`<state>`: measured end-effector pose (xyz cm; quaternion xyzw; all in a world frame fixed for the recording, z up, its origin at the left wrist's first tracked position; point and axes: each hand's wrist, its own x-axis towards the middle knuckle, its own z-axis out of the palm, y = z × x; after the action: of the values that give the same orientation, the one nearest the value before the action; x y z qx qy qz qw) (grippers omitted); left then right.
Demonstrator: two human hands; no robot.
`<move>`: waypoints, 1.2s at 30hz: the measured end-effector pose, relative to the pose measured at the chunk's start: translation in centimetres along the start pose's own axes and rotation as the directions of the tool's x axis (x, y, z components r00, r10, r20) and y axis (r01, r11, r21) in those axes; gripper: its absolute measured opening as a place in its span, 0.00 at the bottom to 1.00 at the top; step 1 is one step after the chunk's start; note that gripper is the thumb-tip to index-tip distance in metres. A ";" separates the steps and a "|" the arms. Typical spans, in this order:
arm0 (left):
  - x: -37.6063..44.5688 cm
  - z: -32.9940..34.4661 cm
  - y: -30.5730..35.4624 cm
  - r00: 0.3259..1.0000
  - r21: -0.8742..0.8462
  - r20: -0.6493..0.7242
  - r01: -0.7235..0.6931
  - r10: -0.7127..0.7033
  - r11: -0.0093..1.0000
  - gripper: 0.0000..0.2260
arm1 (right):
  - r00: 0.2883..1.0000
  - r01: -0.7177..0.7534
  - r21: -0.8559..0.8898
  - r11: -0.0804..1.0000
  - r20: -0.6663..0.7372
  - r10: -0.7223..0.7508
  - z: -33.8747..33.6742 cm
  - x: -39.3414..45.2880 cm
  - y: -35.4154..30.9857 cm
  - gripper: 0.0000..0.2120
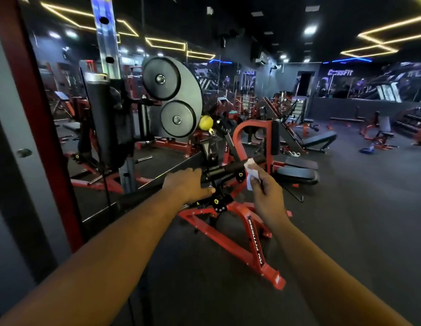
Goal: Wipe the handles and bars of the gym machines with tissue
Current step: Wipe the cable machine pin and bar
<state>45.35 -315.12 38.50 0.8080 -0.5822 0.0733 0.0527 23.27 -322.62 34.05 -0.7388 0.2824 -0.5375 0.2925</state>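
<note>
Wiping is underway: left hand (pixel 189 184) grips the handle (pixel 230 169); right hand (pixel 266 192) pinches tissue (pixel 251 174) against its far end; other machines remain.

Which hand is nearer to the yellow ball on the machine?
Right, narrowly. The right hand holds the tissue at the black grip, below and slightly right of the ball. The left hand holds the grip's near end, below and slightly left.

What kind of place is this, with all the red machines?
A gym, most likely. Red exercise machines and padded benches fill the floor, dumbbell racks line the far wall, and a wall sign reads CrossFit.
</note>
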 end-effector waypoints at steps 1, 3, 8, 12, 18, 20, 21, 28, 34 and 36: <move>0.4 0.3 0.5 1.000 0.008 -0.027 0.008 -0.008 1.000 0.39 | 0.996 0.091 -0.091 0.992 0.025 -0.089 0.0 0.9 1.0 0.19; 1.6 0.9 1.2 0.996 0.051 -0.084 0.040 -0.036 0.998 0.37 | 0.968 0.240 -0.234 0.942 0.131 -0.214 0.0 3.1 3.4 0.22; 4.3 2.1 1.4 0.984 0.105 -0.146 0.120 -0.104 0.987 0.35 | 0.854 0.468 -0.390 0.793 0.429 -0.293 2.0 8.5 7.8 0.27; 5.6 3.2 2.0 0.978 0.154 -0.171 0.149 -0.122 0.977 0.33 | 0.779 0.575 -0.441 0.690 0.552 -0.296 4.7 11.2 10.3 0.24; 6.8 2.9 2.9 0.973 0.227 -0.187 0.178 -0.136 0.957 0.32 | 0.743 0.624 -0.498 0.602 0.617 -0.261 5.5 16.2 9.1 0.29; 7.2 3.1 3.2 0.971 0.232 -0.194 0.187 -0.143 0.955 0.34 | 0.733 0.619 -0.503 0.603 0.645 -0.216 6.1 17.4 9.5 0.30; 7.2 3.2 3.1 0.966 0.229 -0.203 0.205 -0.159 0.952 0.35 | 0.732 0.617 -0.482 0.622 0.642 -0.228 6.3 17.4 9.9 0.32; 6.0 2.7 3.6 0.955 0.211 -0.147 0.286 -0.259 0.935 0.32 | 0.934 0.348 -0.577 0.739 0.286 -0.216 2.3 16.4 17.1 0.26; 5.6 3.6 3.4 0.940 0.151 -0.169 0.323 -0.297 0.934 0.30 | 0.803 0.546 -0.381 0.746 0.491 -0.337 7.0 11.8 12.0 0.25; 5.2 3.6 3.1 0.942 0.159 -0.171 0.317 -0.290 0.935 0.31 | 0.764 0.611 -0.413 0.676 0.532 -0.366 5.7 13.4 13.0 0.25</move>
<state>44.20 -321.53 35.87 0.8822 -0.4356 0.1761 0.0304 30.90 -340.37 31.44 -0.9338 0.1476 -0.3226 -0.0459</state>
